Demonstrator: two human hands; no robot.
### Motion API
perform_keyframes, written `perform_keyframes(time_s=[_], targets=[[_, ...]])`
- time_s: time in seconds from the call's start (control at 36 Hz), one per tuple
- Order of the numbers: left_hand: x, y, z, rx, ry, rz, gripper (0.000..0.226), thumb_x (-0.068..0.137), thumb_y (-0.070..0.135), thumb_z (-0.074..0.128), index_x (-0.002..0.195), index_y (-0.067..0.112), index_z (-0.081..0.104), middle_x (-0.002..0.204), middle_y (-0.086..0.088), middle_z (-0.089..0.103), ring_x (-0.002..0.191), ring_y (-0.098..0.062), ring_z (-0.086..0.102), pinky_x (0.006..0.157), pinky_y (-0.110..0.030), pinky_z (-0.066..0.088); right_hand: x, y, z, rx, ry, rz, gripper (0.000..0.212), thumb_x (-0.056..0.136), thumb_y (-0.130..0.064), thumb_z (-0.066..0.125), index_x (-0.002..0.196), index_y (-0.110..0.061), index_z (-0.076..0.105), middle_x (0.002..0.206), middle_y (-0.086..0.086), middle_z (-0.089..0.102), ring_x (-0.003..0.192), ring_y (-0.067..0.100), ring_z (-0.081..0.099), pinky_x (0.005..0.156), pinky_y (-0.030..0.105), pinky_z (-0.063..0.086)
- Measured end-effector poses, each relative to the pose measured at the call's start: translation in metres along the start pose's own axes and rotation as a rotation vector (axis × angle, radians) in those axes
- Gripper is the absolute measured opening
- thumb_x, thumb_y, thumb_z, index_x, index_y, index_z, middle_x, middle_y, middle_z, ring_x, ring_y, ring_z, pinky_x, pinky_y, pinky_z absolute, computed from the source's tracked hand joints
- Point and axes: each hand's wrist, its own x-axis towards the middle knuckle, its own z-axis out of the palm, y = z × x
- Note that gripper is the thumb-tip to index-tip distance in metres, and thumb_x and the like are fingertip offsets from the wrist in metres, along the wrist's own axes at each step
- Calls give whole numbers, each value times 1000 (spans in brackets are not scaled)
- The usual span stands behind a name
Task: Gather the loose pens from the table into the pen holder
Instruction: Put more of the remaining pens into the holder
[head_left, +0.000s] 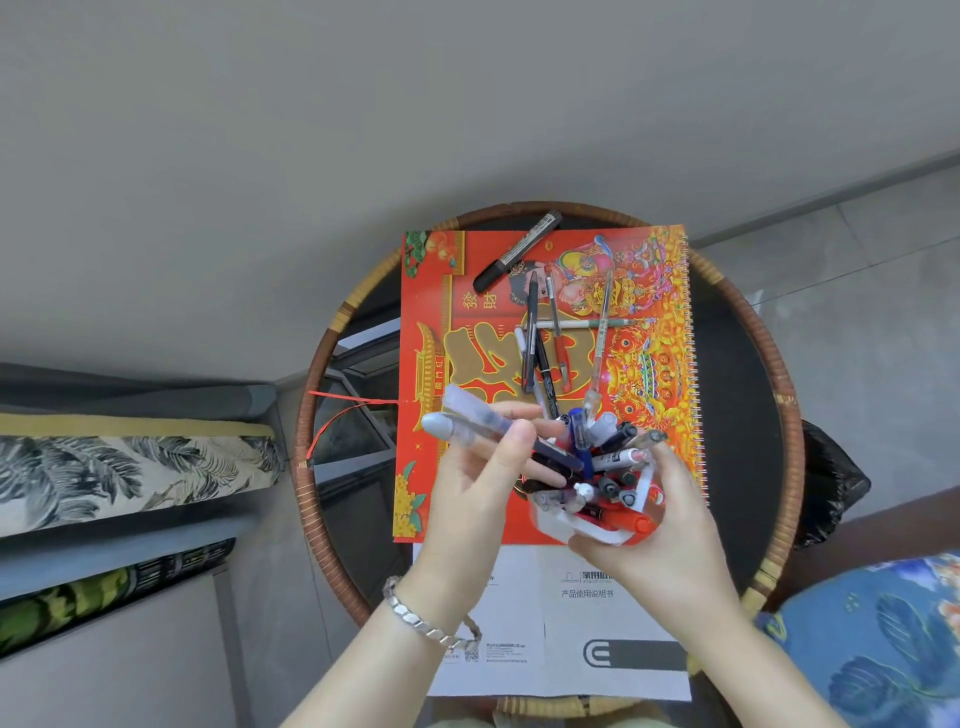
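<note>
A red and white pen holder, crammed with several pens and markers, is gripped from the right by my right hand above the table's near middle. My left hand holds two clear-capped pens whose tips point into the holder. Several loose pens lie crossed on the red calendar further back. A black marker rests alone near the calendar's far edge. A clear pen slants beside the pile.
The round table has a woven rattan rim and a dark glass top. A white instruction sheet lies at its near edge. A patterned cushion sits left, blue floral fabric right, and a black bag beyond the rim.
</note>
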Motion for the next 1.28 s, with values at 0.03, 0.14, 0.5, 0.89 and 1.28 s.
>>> perform_keyframes(time_s=[0.03, 0.14, 0.5, 0.89, 1.28], targets=[[-2, 2, 0, 14, 11, 31, 39, 75, 40, 54, 93, 7, 66, 87, 5, 74, 70, -9, 72, 70, -19, 54, -1, -1, 0, 8, -1, -1, 66, 52, -38, 86, 107, -28, 52, 108, -7, 61, 100, 12, 60, 80, 34, 51], [-7, 8, 3, 39, 94, 131, 11, 89, 23, 53, 92, 22, 64, 93, -1, 73, 59, -30, 72, 62, -33, 59, 0, -4, -1, 23, -12, -1, 63, 51, -38, 84, 105, -31, 52, 106, -10, 61, 96, 8, 60, 75, 30, 51], [-9, -3, 3, 325, 88, 460, 49, 86, 12, 57, 120, 44, 44, 110, 10, 64, 103, -11, 67, 82, -33, 57, -1, 1, -2, -35, 8, -32, 73, 54, -29, 87, 117, -32, 50, 113, -9, 59, 103, 9, 59, 79, 28, 50], [-14, -32, -5, 954, -81, 533, 45, 100, 32, 19, 140, 14, 31, 155, 9, 17, 145, -12, 9, 119, -32, 7, -1, -1, -2, -83, 27, -119, 81, 54, -37, 86, 125, -23, 50, 121, -10, 58, 115, 9, 53, 89, 16, 44], [44, -12, 8, 452, 98, 220, 27, 94, 22, 43, 119, 28, 53, 115, 21, 57, 114, -2, 55, 98, -21, 43, 11, 20, -16, -41, 40, 43, 85, 53, -32, 90, 127, -28, 48, 125, -9, 55, 115, 9, 54, 95, 37, 49]])
